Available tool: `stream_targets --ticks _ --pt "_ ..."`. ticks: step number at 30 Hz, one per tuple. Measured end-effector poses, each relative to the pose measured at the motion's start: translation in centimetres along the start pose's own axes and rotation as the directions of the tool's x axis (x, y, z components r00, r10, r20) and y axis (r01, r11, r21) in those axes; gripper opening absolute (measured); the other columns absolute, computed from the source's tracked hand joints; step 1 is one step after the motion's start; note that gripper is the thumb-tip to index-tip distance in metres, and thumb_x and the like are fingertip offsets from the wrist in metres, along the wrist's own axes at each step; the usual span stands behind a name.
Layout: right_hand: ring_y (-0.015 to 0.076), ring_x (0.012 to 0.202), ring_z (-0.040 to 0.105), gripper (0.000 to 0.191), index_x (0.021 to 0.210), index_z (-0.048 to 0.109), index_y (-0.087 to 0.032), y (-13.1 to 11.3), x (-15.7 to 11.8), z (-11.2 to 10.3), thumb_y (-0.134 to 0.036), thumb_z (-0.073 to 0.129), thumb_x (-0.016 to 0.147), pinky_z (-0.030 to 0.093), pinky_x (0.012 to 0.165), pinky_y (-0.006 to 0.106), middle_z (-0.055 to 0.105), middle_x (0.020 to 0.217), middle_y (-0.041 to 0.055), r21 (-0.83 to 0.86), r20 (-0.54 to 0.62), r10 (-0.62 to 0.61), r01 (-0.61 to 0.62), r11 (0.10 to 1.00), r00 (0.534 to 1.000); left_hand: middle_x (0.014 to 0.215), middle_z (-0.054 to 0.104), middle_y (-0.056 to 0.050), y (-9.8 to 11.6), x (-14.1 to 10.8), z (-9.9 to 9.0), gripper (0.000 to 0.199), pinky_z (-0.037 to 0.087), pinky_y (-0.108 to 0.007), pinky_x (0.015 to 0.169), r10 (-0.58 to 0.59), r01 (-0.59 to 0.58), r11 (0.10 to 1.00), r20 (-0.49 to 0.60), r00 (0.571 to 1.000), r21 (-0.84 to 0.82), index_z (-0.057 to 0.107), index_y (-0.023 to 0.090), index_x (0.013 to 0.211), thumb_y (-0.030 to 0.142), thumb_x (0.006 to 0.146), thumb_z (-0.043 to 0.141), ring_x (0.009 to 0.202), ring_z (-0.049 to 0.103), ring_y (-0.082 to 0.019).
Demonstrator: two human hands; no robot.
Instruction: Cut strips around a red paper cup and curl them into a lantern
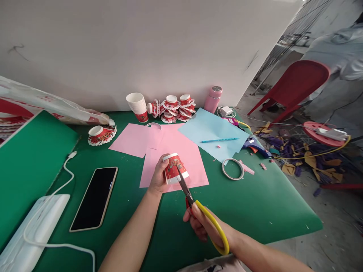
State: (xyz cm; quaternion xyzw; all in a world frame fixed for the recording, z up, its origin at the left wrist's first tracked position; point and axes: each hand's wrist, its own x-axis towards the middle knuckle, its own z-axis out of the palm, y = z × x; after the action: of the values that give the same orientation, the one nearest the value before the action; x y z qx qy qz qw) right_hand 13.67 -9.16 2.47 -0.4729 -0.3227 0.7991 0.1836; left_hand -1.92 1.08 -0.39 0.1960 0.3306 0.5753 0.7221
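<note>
My left hand (159,174) is closed around a red patterned paper cup (172,166), held tilted above the pink paper (195,162). In my right hand (202,223) is a pair of scissors (185,189) with yellow and red handles. The blades lie against the cup's side, crossing its lower white edge. Whether they are cutting at this instant cannot be made out. Behind the hands, several red cups cut into fringes (171,107) are piled by the wall, next to a stack of white-rimmed paper cups (136,104). One more fringed cup (98,132) sits to the left.
A phone (94,198) and a white cable (58,187) lie at left. Blue paper (212,126) bears a blue pencil (220,140). A tape roll (232,169), a glue gun (256,146) and a pink bottle (213,100) are at right. Beyond stands a red chair (300,83) with a person.
</note>
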Motion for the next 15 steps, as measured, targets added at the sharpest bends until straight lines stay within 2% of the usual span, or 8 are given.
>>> stream_targets --ticks 15 --pt "0.0016 0.031 0.022 0.071 0.074 0.046 -0.017 0.88 0.13 -0.03 -0.086 0.037 0.060 0.017 0.030 0.018 0.030 0.044 -0.0119 -0.072 -0.061 -0.096 0.092 0.993 0.993 0.081 0.068 -0.003 -0.26 0.24 -0.36 0.029 0.048 -0.034 0.069 0.000 0.000 1.000 -0.021 1.000 -0.004 0.058 0.019 0.088 0.031 0.066 0.071 0.075 0.065 -0.020"
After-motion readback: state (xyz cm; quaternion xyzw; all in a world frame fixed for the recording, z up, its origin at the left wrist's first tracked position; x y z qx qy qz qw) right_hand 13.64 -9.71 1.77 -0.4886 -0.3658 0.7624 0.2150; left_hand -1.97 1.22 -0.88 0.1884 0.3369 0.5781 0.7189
